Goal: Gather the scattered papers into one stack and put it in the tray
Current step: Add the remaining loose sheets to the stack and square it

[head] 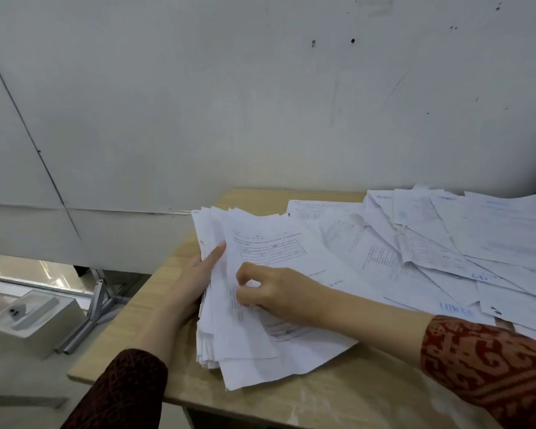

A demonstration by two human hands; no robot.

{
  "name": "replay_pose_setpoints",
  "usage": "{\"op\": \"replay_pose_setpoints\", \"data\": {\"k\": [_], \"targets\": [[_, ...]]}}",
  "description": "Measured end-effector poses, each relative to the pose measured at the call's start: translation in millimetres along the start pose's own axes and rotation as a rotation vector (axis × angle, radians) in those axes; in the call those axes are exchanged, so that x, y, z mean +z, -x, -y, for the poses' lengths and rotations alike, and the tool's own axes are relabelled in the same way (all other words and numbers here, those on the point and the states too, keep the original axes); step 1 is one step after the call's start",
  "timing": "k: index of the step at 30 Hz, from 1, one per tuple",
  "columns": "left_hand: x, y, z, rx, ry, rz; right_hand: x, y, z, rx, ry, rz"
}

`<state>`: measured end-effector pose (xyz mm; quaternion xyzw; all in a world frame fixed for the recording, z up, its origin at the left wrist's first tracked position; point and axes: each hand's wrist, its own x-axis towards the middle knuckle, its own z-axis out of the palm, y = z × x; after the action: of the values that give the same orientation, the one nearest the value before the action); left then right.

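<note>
Wooden desk (338,394): both hands grip paper stack (248,342).

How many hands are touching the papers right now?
2. The left hand holds the left edge of the gathered stack of white printed papers; the right hand, fingers curled, pinches sheets on top of it.
</note>
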<state>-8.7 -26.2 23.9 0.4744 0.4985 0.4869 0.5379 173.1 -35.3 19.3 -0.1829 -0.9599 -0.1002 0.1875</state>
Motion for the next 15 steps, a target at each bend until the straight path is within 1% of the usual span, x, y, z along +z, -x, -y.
{"op": "replay_pose_setpoints", "data": {"k": [4,6,8,9,11,12,14,15], "targets": [[0,-3,1,0.023,-0.030,0.011,11,-7,3,0.239,-0.283,-0.018],[-2,-3,4,0.008,-0.056,0.012,4,-11,1,0.340,-0.436,0.029],[-4,-3,6,-0.007,-0.059,-0.023,-8,-11,-8,0.436,-0.504,0.079],[-4,-4,8,-0.027,-0.050,-0.036,-13,-8,-17,0.487,-0.500,0.055],[-5,-5,9,-0.060,-0.029,-0.029,-20,4,-45,0.604,-0.442,-0.074],[-7,-6,10,-0.071,-0.022,-0.029,-21,14,-61,0.678,-0.390,-0.113],[-9,-9,11,-0.090,-0.022,-0.035,-22,41,-91,0.850,-0.299,-0.090],[-9,-9,11,-0.095,-0.022,-0.037,-23,56,-104,0.928,-0.281,-0.032]]}}
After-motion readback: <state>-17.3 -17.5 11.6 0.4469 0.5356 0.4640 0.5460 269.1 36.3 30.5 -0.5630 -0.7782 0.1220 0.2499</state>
